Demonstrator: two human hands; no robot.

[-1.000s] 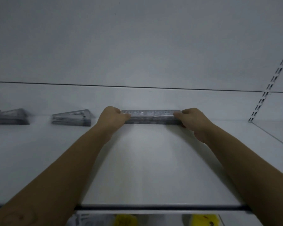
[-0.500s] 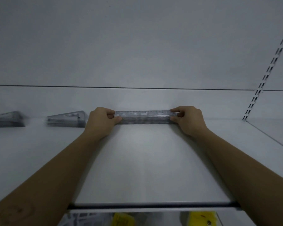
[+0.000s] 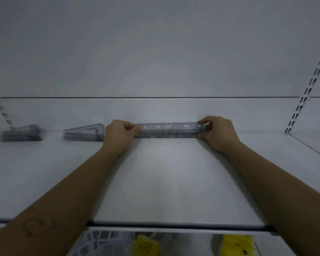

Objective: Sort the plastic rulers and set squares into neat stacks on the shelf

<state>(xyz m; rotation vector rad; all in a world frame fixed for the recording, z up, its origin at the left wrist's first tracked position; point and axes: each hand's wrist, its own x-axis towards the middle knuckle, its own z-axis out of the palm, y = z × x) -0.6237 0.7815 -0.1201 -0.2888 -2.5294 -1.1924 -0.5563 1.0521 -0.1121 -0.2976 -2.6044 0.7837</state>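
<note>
A stack of clear plastic rulers (image 3: 167, 130) lies crosswise at the back of the white shelf (image 3: 164, 182), close to the back wall. My left hand (image 3: 118, 135) grips the stack's left end with curled fingers and thumb. My right hand (image 3: 218, 131) grips the right end the same way. To the left sits a stack of clear set squares (image 3: 84, 133), just beside my left hand. A second set-square stack (image 3: 21, 133) lies further left, blurred.
Slotted uprights run up the back wall at the right (image 3: 307, 87) and left (image 3: 2, 111). The shelf's dark front rail (image 3: 174, 225) crosses below my forearms. Under it show a white mesh basket (image 3: 102, 242) and yellow packets (image 3: 236, 243).
Both hands have stayed on the ends of the ruler stack; their fingers now wrap over its top. The view has shifted slightly, so the stack sits a little right of where it was.
</note>
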